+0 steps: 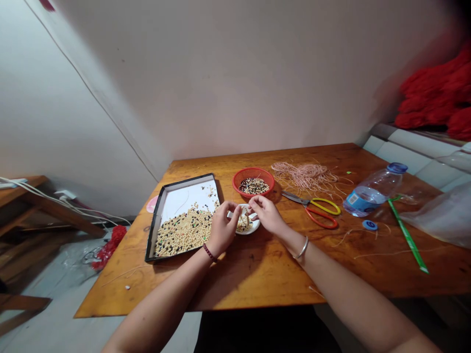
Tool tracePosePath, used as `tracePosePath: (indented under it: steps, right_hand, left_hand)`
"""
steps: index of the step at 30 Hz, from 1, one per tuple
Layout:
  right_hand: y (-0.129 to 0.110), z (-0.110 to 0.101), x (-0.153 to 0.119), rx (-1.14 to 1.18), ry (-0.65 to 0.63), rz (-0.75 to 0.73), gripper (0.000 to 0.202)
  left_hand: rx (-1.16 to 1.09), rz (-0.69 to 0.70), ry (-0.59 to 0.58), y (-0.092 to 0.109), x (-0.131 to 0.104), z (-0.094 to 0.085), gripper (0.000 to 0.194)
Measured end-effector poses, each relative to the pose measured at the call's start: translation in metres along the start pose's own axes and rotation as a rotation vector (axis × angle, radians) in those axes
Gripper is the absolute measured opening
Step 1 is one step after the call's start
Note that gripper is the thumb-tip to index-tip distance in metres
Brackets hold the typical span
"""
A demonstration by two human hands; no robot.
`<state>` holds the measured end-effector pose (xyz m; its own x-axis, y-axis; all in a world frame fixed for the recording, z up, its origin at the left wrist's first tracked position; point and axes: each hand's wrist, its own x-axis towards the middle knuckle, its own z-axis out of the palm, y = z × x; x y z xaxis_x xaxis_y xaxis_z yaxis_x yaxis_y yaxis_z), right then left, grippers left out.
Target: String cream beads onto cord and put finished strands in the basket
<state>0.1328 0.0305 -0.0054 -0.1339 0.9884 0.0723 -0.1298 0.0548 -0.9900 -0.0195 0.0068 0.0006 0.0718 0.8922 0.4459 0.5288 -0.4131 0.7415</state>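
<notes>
Both hands meet over a small white dish [253, 226] that has pale and dark beads in it. My left hand [223, 226] is closed in a pinch at the dish's left side. At its upper right, my right hand [268, 214] pinches with thumb and forefinger. Between the fingertips a short string of beads [245, 215] shows, partly hidden by the fingers; its thread is too fine to follow. Left of the hands lies a black-edged tray [156, 230] holding many cream beads [187, 228] mixed with black and a few green ones. Just behind the dish stands a red basket [235, 185] with dark and cream beads.
Scissors [312, 206] with yellow and orange handles lie right of the basket, below a heap of pink string [305, 176]. Farther right are a water bottle [371, 193], a blue cap [370, 225] and a green strip [408, 238]. A wall [257, 88] stands behind the wooden table [257, 279].
</notes>
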Motion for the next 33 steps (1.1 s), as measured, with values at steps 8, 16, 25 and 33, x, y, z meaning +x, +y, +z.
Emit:
tracePosePath:
  steps: [8, 16, 25, 33]
  right_hand:
    - [0.005, -0.002, 0.002, -0.068, 0.061, -0.048, 0.036]
    - [0.013, -0.005, 0.002, -0.214, 0.106, -0.18, 0.025]
    - [0.017, 0.004, 0.003, 0.048, -0.001, -0.113, 0.035]
    - [0.006, 0.008, -0.005, 0.203, -0.057, 0.128, 0.04]
  left_hand:
    - [0.003, 0.001, 0.003, 0.0, 0.0, 0.001, 0.022]
    - [-0.001, 0.001, -0.019, 0.001, -0.002, 0.001, 0.022]
    - [-0.136, 0.03, -0.104, 0.005, -0.003, 0.004, 0.018]
    - [-0.193, 0.004, -0.181, 0.003, -0.004, 0.004, 0.018]
